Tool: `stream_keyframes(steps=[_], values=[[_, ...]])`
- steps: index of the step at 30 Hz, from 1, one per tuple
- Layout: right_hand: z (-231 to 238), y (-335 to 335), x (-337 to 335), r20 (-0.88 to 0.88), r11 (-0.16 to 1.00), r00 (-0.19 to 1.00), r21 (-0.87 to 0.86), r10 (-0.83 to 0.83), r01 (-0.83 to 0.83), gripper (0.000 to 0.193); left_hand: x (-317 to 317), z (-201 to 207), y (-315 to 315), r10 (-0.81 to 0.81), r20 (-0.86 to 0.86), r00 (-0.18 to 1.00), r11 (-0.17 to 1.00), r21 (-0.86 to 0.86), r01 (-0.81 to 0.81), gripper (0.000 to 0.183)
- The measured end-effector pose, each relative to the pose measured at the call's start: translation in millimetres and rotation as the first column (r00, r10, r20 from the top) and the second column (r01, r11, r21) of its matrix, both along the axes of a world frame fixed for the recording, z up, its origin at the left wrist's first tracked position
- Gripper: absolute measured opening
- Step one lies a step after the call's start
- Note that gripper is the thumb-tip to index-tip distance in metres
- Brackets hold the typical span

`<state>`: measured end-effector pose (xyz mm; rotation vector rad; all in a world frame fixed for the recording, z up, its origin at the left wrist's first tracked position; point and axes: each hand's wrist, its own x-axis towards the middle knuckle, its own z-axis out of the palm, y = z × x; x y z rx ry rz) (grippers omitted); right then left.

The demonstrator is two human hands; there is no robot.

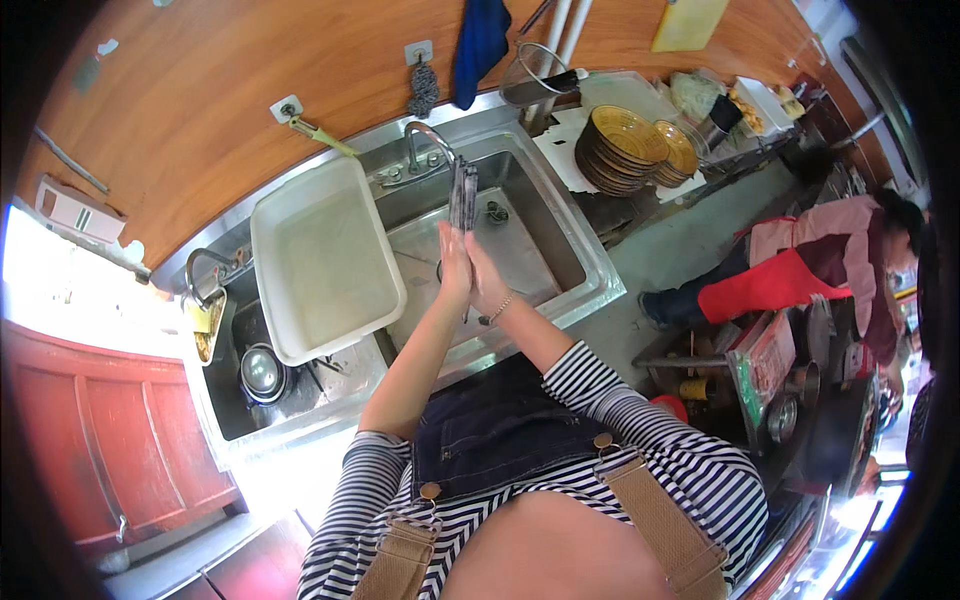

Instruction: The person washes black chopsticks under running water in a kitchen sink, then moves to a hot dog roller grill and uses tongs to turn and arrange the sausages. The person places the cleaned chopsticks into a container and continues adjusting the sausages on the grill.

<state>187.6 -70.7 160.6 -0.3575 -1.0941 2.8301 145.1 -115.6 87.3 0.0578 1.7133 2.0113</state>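
Note:
My left hand (454, 265) and my right hand (487, 275) are pressed palm to palm over the right sink basin (560, 235). Between them they clasp a bundle of dark chopsticks (463, 198), whose far ends stick out past my fingertips, close by the curved faucet (428, 130). The palms hide the middle of the bundle. Inside the basin, a dark drain strainer (496, 212) shows just right of the chopsticks.
A large white tub (325, 265) spans the sink's left side. Metal bowls (263, 372) sit in the left basin. Stacked yellow-brown plates (622, 150) stand on the right counter. A person in a red apron (765, 285) bends at the right, near a cluttered metal rack (745, 370).

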Motion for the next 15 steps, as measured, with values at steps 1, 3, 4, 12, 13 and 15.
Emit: stream_keyframes(steps=[1,3,4,12,13,15], values=[[-7,4,-2,0.028,0.998,1.0,0.06,-0.013,0.012,0.051,5,0,-1,-0.055,0.143,0.988,0.997,0.062,0.047,0.07],[-23,19,-12,0.059,0.984,0.985,0.087,-0.161,0.156,0.035,12,8,-3,-0.197,0.175,0.965,0.979,0.078,0.186,0.068],[-31,31,-19,0.105,0.97,0.967,0.097,-0.231,0.221,0.027,14,14,-4,-0.274,0.068,0.959,0.962,0.013,0.274,0.066],[-111,97,-74,0.517,0.857,0.736,-0.009,-0.437,0.515,0.02,-92,29,-14,-0.63,-0.331,0.703,0.502,-0.864,0.043,0.021],[-117,96,-86,0.542,0.87,0.732,-0.004,-0.412,0.493,0.019,-122,25,-14,-0.658,-0.324,0.68,0.381,-0.922,-0.07,0.019],[-123,93,-108,0.613,0.884,0.691,0.029,-0.384,0.466,0.015,-185,17,-16,-0.751,-0.309,0.583,0.121,-0.933,-0.339,0.015]])
